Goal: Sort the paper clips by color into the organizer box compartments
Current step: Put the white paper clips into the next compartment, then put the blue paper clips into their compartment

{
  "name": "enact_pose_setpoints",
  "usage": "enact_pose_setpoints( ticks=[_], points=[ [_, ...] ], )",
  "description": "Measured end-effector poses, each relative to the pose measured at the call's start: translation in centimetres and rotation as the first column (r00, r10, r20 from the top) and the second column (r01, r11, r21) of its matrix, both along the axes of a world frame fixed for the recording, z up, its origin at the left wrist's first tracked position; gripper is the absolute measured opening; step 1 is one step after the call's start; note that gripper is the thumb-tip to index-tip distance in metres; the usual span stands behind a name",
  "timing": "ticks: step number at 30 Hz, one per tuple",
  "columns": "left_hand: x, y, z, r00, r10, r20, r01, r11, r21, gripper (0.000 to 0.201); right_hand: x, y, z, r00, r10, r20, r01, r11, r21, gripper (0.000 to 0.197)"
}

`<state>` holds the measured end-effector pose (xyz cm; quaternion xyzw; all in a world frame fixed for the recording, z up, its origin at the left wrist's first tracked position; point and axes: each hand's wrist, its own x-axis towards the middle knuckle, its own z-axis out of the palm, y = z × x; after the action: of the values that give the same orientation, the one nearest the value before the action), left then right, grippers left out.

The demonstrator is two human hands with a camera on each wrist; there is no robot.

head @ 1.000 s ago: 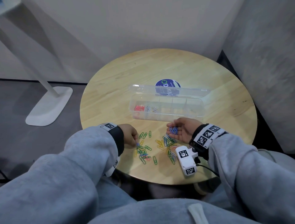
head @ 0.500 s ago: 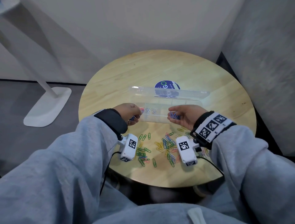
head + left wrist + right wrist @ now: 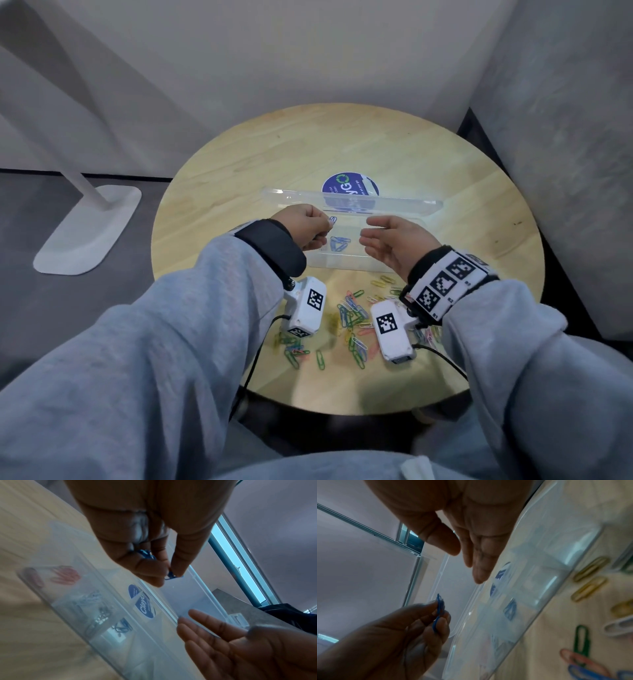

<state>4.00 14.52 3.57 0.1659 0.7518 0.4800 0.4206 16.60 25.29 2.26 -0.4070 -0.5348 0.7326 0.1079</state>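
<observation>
The head view looks down from above; both close wrist views look up, sharing the organizer box (image 3: 346,263).

A round blue sticker (image 3: 142,601) on the desk (image 3: 239,164), seen through the clear organizer box (image 3: 96,616), carries white letters reading "Clay"; the rest is cut off. Its smaller print is too blurred to read.

- Blue paper clips (image 3: 339,242) in clear organizer box (image 3: 349,265)
- Red clips (image 3: 66,574), silver clips (image 3: 92,599)
- Pale wood worktop (image 3: 342,144)
- Black-and-white checkered wristband (image 3: 445,282)
- Grey sleeves (image 3: 171,342)
</observation>
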Motion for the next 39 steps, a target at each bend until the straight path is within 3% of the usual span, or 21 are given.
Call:
enact_pose_setpoints(
  ticks=[4, 6, 10, 15, 18, 20, 22, 25, 27, 29, 39],
  points=[
    [0.7, 1.6, -0.3, 1.0, 0.005, 0.026, -0.006, 0.999, 0.04, 0.02, 2.3, 0.6, 0.1, 0.992, 0.063, 0.105, -0.079, 0.985, 0.155, 0.03],
    [1.2, 2.2, -0.2, 0.998, 0.025, 0.056, -0.029, 0.997, 0.073, 0.008, 3.0, 0.6, -0.1, 0.984, 0.101, 0.147, -0.129, 0.971, 0.2, 0.029],
    [1.6, 2.3, -0.3, 0.999, 0.013, 0.034, -0.015, 0.998, 0.061, 0.031, 3.5, 0.2, -0.7, 0.964, 0.182, 0.194, -0.224, 0.95, 0.219, 0.026],
    [1.0, 0.3, 0.1, 0.999, -0.023, 0.033, 0.021, 0.998, 0.051, 0.014, 3.2, -0.9, -1.4, 0.911, 0.288, 0.294, -0.368, 0.89, 0.27, 0.027],
    [0.0, -1.8, 0.2, 0.994, -0.093, -0.05, 0.091, 0.995, -0.039, 0.012, 2.8, -1.8, -1.7, 0.804, 0.324, 0.499, -0.531, 0.769, 0.356, 0.024],
    [-0.4, -3.1, -0.1, 0.969, -0.188, -0.162, 0.15, 0.963, -0.222, 0.018, 2.6, -2.4, -1.9, 0.688, 0.321, 0.65, -0.668, 0.631, 0.395, 0.028],
    [-0.7, -4.3, -0.6, 0.925, -0.296, -0.239, 0.18, 0.895, -0.409, 0.02, 2.2, -2.9, -2.0, 0.571, 0.294, 0.767, -0.78, 0.488, 0.393, 0.032],
    [-0.7, -5.4, -1.7, 0.851, -0.439, -0.289, 0.171, 0.751, -0.637, 0.016, 1.8, -3.3, -2.4, 0.466, 0.269, 0.843, -0.86, 0.362, 0.36, 0.035],
    [-0.6, -5.6, -2.7, 0.826, -0.492, -0.274, 0.165, 0.677, -0.717, 0.03, 1.6, -3.3, -3.0, 0.397, 0.248, 0.884, -0.907, 0.252, 0.337, 0.038],
    [-0.2, -5.6, -3.7, 0.814, -0.518, -0.265, 0.157, 0.634, -0.757, 0.033, 1.5, -3.4, -3.7, 0.364, 0.212, 0.907, -0.927, 0.173, 0.332, 0.038],
    [1.4, -4.3, -5.9, 0.768, -0.581, -0.268, 0.128, 0.55, -0.825, 0.031, 1.2, -3.2, -4.7, 0.375, 0.199, 0.905, -0.921, 0.19, 0.34, 0.027]
  ],
)
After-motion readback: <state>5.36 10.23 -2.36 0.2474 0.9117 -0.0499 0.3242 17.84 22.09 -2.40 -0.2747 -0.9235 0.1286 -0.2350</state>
